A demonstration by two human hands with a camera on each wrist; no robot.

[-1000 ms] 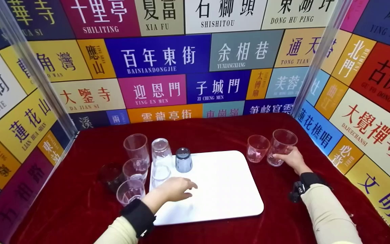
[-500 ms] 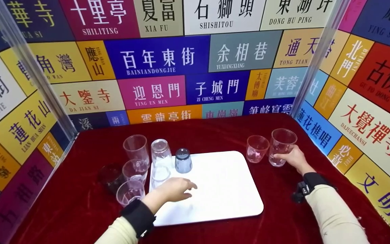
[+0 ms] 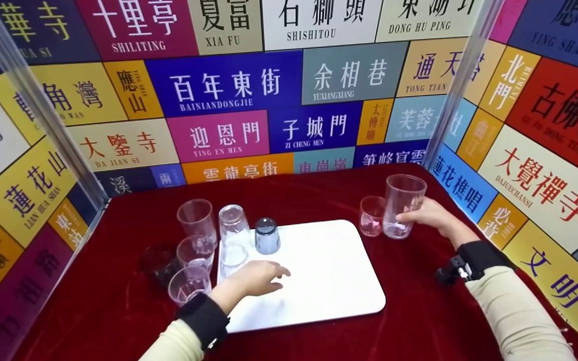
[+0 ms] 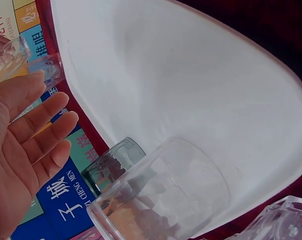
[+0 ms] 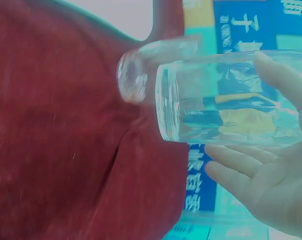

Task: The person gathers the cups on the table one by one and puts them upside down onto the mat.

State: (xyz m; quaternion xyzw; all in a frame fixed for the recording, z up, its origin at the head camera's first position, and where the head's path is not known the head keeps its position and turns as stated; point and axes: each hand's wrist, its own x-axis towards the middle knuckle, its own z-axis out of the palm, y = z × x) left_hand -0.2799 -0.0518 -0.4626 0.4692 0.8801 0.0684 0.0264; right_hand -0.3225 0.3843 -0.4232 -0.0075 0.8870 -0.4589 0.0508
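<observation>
Near the bench's (image 3: 118,301) left edge stands a cluster of clear cups (image 3: 196,220) and a dark one (image 3: 161,260); on the white tray's (image 3: 329,281) left end are two more clear cups and an upturned grey cup (image 3: 267,235). The left hand (image 3: 254,279) hovers over that end of the tray, fingers relaxed and spread, holding nothing. Toward the right edge, beside a small pink cup (image 3: 371,215), the right hand (image 3: 427,215) grips the tall clear cup (image 3: 402,205), apparently raised off the cloth. The fingers (image 5: 270,165) wrap its far side, the thumb on top. My judgement: keep it upright, lift clear of the pink cup, and hold firmly on the slick wall.
</observation>
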